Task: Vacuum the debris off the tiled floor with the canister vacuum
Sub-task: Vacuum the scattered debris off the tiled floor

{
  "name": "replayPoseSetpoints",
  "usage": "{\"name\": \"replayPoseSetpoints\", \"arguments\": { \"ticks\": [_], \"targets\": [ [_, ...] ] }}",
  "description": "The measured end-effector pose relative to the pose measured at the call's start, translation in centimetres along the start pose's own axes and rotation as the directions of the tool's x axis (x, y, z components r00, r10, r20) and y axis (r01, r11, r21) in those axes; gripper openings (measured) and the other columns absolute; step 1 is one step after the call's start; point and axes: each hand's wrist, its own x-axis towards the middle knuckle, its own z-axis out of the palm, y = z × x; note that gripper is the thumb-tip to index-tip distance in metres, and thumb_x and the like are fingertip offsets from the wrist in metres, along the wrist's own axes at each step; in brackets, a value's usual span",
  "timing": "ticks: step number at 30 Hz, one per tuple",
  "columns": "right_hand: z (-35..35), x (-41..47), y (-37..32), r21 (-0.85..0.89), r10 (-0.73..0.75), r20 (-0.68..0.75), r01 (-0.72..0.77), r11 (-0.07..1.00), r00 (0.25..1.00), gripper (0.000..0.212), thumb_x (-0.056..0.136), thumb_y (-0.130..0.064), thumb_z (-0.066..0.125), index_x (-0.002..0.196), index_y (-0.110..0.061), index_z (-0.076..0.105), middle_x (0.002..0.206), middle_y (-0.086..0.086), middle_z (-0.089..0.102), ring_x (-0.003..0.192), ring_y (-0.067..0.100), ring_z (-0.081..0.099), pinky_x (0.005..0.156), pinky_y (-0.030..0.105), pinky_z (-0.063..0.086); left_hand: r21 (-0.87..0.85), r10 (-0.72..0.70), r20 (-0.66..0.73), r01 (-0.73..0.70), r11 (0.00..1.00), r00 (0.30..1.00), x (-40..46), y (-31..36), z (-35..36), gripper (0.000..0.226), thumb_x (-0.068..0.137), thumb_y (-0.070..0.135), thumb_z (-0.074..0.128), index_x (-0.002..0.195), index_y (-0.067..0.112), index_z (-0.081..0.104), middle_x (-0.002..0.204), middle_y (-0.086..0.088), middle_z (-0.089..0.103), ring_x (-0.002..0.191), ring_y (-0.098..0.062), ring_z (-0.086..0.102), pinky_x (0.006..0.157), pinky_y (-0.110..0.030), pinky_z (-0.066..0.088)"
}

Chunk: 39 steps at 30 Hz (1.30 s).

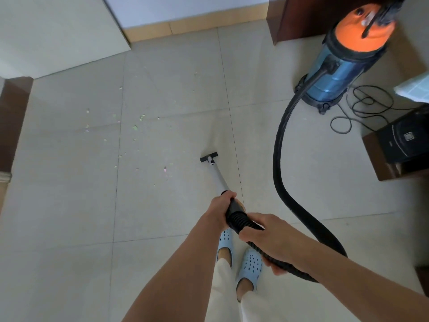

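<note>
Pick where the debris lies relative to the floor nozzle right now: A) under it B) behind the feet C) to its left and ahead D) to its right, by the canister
C: the debris is scattered on the tiles left of and beyond the floor nozzle, which sits on bare tile.

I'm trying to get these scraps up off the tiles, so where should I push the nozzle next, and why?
Probably swing the nozzle left and forward. It sits on bare tile, while the debris lies scattered to its left, the nearest pieces just beside it. Your left hand grips the wand and your right hand the hose, so you can steer.
</note>
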Motion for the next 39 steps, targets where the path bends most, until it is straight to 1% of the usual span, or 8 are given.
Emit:
{"name": "replayPoseSetpoints", "arguments": {
  "ticks": [3, 8, 14, 21, 28, 31, 34, 39],
  "targets": [
    [-0.3, 1.1, -0.6, -0.004, -0.016, -0.022, 0.016, 1.0, 1.0, 0.033, 0.091, -0.036, 0.058, 0.124, -0.037, 0.057, 0.066, 0.003, 0.06, 0.056, 0.022, 0.055, 0.049, 0.029, 0.049, -0.004, 0.012, 0.018, -0.012, 1.0, 1.0, 1.1, 1.2, 0.3, 0.016, 0.089, 0.008, 0.057, 0.077, 0.001, 0.05, 0.052, -0.011, 0.055, 0.043, -0.022, 0.054, 0.055, -0.032, 0.048],
    [-1.5, 4.2, -3.0, -0.026, -0.045, -0.059, 0.043, 0.999, 0.997, 0.033, 0.091, -0.038, 0.058, 0.123, -0.037, 0.057, 0.067, -0.001, 0.059, 0.056, 0.02, 0.056, 0.052, 0.03, 0.047, 0.006, 0.024, 0.011, -0.024, 1.0, 1.0, 3.1, 5.1, 1.0, 0.017, 0.091, 0.007, 0.056, 0.076, 0.001, 0.05, 0.055, -0.01, 0.054, 0.046, -0.021, 0.052, 0.053, -0.03, 0.048],
    [-2.9, 7.4, -5.5, -0.001, -0.043, -0.084, 0.043, 0.999, 0.996, 0.027, 0.09, -0.036, 0.057, 0.116, -0.031, 0.058, 0.063, 0.003, 0.062, 0.051, 0.02, 0.058, 0.048, 0.028, 0.049, 0.06, 0.038, 0.015, -0.039, 0.997, 0.999, 4.6, 9.4, 2.0, 0.017, 0.09, 0.009, 0.057, 0.076, 0.001, 0.052, 0.055, -0.01, 0.055, 0.05, -0.023, 0.053, 0.054, -0.031, 0.048],
    [-2.7, 9.4, -8.3, 0.047, -0.053, -0.036, 0.054, 0.997, 0.998, 0.032, 0.093, -0.033, 0.06, 0.125, -0.033, 0.058, 0.06, 0.001, 0.06, 0.047, 0.014, 0.055, 0.044, 0.024, 0.046, 0.046, 0.055, 0.001, -0.055, 0.997, 0.998, 5.0, 12.5, 0.6, 0.016, 0.091, 0.008, 0.056, 0.078, 0.001, 0.051, 0.061, -0.012, 0.053, 0.05, -0.023, 0.052, 0.053, -0.029, 0.048],
    [0.3, 10.0, -10.7, 0.002, -0.021, 0.077, 0.021, 1.0, 0.997, 0.032, 0.093, -0.033, 0.059, 0.125, -0.033, 0.058, 0.069, 0.007, 0.062, 0.051, 0.017, 0.057, 0.044, 0.026, 0.047, -0.011, 0.081, -0.089, -0.082, 0.997, 0.993, 4.2, 12.9, -4.4, 0.013, 0.091, 0.007, 0.057, 0.082, -0.001, 0.052, 0.059, -0.011, 0.054, 0.05, -0.023, 0.053, 0.054, -0.031, 0.049],
    [1.5, 9.9, -12.0, -0.067, 0.03, 0.104, -0.023, 0.997, 0.994, 0.032, 0.095, -0.033, 0.057, 0.126, -0.026, 0.049, 0.078, 0.009, 0.064, 0.052, 0.017, 0.06, 0.049, 0.028, 0.054, -0.01, 0.084, -0.108, -0.086, 0.996, 0.991, 3.4, 12.6, -5.5, 0.016, 0.092, 0.009, 0.056, 0.079, 0.0, 0.052, 0.055, -0.011, 0.055, 0.052, -0.024, 0.052, 0.058, -0.033, 0.048],
    [2.7, 9.7, -12.6, -0.162, 0.021, 0.094, -0.006, 0.987, 0.995, 0.043, 0.097, -0.031, 0.055, 0.135, -0.024, 0.038, 0.087, 0.009, 0.066, 0.054, 0.018, 0.063, 0.053, 0.029, 0.055, 0.033, 0.113, -0.143, -0.109, 0.994, 0.983, 2.5, 11.8, -6.1, 0.019, 0.094, 0.01, 0.056, 0.077, 0.002, 0.053, 0.064, -0.011, 0.055, 0.055, -0.023, 0.053, 0.054, -0.031, 0.048],
    [3.9, 8.2, -10.3, -0.192, -0.034, 0.099, 0.053, 0.98, 0.995, 0.042, 0.098, -0.027, 0.057, 0.137, -0.029, 0.04, 0.076, 0.008, 0.061, 0.046, 0.016, 0.055, 0.047, 0.028, 0.05, -0.013, 0.081, -0.142, -0.084, 0.996, 0.986, 1.4, 8.7, -7.0, 0.015, 0.093, 0.012, 0.057, 0.082, 0.003, 0.053, 0.068, -0.01, 0.056, 0.055, -0.021, 0.054, 0.046, -0.027, 0.05]
  ]
}}
